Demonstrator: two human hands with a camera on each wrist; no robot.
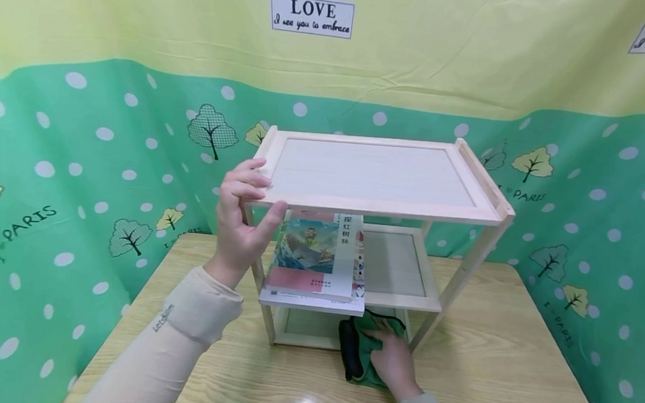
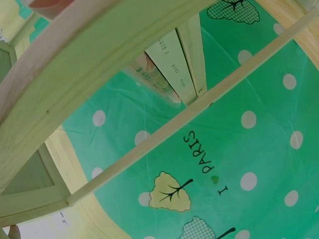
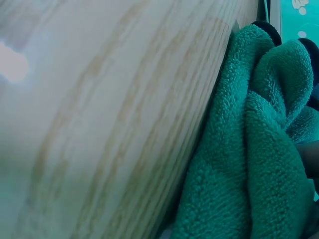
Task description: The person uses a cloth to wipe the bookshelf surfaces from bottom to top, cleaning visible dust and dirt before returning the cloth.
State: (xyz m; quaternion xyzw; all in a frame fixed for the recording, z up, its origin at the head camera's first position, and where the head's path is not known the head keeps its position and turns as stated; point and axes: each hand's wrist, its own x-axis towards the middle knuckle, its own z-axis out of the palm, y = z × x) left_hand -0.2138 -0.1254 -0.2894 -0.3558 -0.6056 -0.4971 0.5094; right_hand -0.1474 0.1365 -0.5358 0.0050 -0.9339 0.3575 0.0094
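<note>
A small three-tier wooden shelf point(image 1: 378, 206) stands on the table. My left hand point(image 1: 245, 212) grips its top left corner, fingers over the side rail and thumb at the front edge. In the left wrist view the shelf's wooden rail point(image 2: 60, 64) crosses close to the camera. My right hand point(image 1: 393, 356) holds a green cloth with black edging point(image 1: 367, 348) at the front of the bottom tier. Seen from the right wrist, the fluffy cloth point(image 3: 239, 149) is bunched in thick folds against the wood-grain surface, and most of the hand is hidden.
A stack of books point(image 1: 315, 257) lies on the left of the middle tier, jutting slightly past its front edge. The shelf's right front leg point(image 1: 463, 277) rises beside my right hand. Behind the wood-grain table point(image 1: 502, 364) hangs a green and yellow patterned curtain point(image 1: 106, 167).
</note>
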